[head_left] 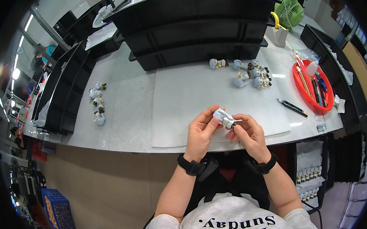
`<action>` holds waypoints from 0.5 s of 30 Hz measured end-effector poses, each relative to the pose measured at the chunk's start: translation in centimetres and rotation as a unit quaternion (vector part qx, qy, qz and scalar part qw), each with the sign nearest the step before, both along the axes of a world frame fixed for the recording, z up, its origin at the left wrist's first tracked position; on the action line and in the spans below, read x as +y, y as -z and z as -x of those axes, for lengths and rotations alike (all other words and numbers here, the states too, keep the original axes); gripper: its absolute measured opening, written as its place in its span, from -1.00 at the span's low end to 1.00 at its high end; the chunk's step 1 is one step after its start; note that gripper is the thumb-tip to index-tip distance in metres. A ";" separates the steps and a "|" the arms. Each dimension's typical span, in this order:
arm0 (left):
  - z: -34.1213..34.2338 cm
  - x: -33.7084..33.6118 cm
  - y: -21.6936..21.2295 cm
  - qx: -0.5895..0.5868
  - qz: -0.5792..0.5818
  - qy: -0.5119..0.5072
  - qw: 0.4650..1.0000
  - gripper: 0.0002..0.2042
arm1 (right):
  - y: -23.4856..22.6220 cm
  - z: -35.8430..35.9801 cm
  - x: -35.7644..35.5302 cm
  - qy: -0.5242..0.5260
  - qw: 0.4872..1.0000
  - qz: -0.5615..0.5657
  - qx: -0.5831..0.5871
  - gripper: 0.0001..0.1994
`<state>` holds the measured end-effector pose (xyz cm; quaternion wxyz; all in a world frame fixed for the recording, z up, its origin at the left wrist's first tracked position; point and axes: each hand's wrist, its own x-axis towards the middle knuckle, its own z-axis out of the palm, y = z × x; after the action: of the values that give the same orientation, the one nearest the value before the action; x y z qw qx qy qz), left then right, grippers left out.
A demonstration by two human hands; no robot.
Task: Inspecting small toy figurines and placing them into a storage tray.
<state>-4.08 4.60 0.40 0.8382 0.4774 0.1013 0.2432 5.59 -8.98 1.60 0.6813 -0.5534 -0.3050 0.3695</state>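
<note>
Between my two hands, above the near part of a white mat (pixel 183 114), is a small figurine (pixel 224 117) with pale blue hair and a white and dark body. My left hand (pixel 202 132) pinches it at the hair end with thumb and fingers. The fingers of my right hand (pixel 249 135) close on its lower, dark end. Similar figurines (pixel 256 73) lie in a group at the mat's far right, with one single figurine (pixel 218 63) beside them. Several more figurines (pixel 98 103) form a column on the table at the left.
Stacked black crates (pixel 195 26) stand at the back. A red oval basket (pixel 304 85) of brushes and tools sits right, near a black pen-like tool (pixel 292 107). Black bins (pixel 62 92) line the left edge. A green fan (pixel 290 12) stands far right. Figurine rows (pixel 309 175) fill a lower-right tray.
</note>
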 end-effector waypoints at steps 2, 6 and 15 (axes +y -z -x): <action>0.0 -0.1 -0.2 -0.010 -0.009 0.004 1.000 -0.69 | 0.5 0.3 0.1 0.033 0.999 -0.034 -0.020 -0.65; 0.1 -0.1 -0.3 -0.014 0.029 0.017 0.999 -0.64 | 1.0 0.5 0.5 0.114 0.984 -0.084 -0.109 -0.66; -0.1 -0.3 -0.5 0.024 0.026 0.004 0.999 -0.58 | 0.9 0.4 0.3 0.097 0.989 -0.061 -0.098 -0.71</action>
<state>-3.97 4.31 0.93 0.8489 0.4612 0.1254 0.2257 5.17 -8.63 0.65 0.7134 -0.5712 -0.3370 0.2264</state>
